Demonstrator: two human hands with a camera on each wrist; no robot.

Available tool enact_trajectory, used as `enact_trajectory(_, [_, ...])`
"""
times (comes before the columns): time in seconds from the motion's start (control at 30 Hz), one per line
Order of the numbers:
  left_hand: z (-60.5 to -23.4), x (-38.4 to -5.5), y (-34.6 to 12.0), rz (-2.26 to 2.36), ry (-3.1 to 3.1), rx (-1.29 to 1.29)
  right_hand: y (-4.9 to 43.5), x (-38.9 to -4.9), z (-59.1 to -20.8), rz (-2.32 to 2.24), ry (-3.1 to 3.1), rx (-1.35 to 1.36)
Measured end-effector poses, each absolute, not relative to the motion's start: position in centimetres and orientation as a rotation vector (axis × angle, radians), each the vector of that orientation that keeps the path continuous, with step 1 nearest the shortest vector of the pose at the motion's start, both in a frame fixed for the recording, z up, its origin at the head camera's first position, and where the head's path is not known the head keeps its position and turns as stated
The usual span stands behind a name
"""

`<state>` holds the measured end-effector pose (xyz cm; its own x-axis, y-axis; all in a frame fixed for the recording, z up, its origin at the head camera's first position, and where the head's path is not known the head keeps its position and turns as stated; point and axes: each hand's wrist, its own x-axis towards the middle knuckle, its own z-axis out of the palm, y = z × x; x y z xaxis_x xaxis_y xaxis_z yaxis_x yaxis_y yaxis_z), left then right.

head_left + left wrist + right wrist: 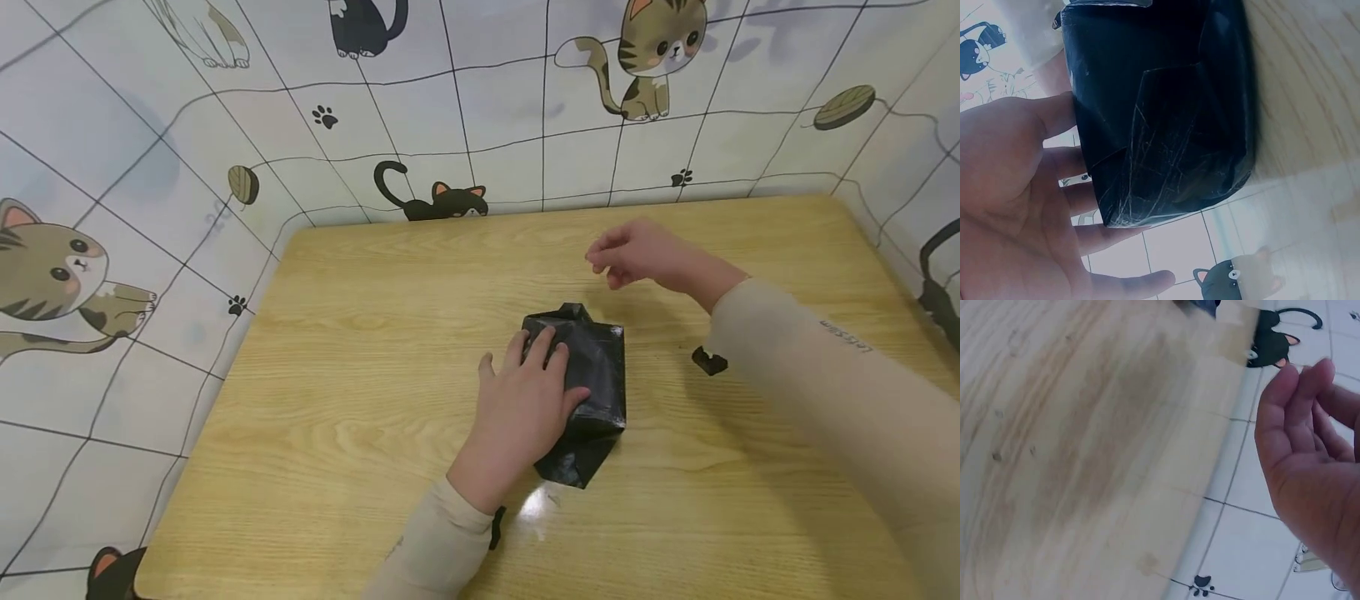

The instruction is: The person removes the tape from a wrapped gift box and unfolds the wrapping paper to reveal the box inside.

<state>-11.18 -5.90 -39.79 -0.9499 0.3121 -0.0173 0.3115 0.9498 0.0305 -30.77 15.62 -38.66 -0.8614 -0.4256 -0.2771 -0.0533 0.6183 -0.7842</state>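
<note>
A black wrapped package [600, 367] lies on the wooden table, its wrapping creased, with a folded point at the near end and a raised flap at the far end. My left hand [521, 408] rests on its top left part, fingers spread. In the left wrist view, the palm [1004, 181] shows beside the package's creased, folded end [1166, 144]. Beyond the package to the right, my right hand [645, 254] hovers over the table with fingers loosely curled. Seen from the right wrist, its fingertips bunch near the thumb [1300, 419], and nothing shows between them.
A small black scrap [708, 361] lies by the right forearm. Another black piece [497, 527] sticks out beside the left sleeve. The wooden table [360, 350] meets walls with cat pictures [510, 117] at the back and sides.
</note>
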Motion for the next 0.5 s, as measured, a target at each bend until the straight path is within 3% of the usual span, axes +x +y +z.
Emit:
enact_trajectory(0.1, [-39.8, -11.2, -5.8, 0.030, 3.076, 0.490, 16.2, -30.0, -37.8, -1.157, 2.443, -0.365])
enact_trajectory(0.27, [-39.8, -11.3, -6.1, 0.084, 3.052, 0.512, 14.7, -26.5, -37.1, -0.732, 2.531, -0.669])
enact_trajectory(0.5, [-40.0, -11.6, -7.8, 0.492, 2.991, 0.582, 13.5, -22.7, -37.4, -0.569, 2.559, -0.812])
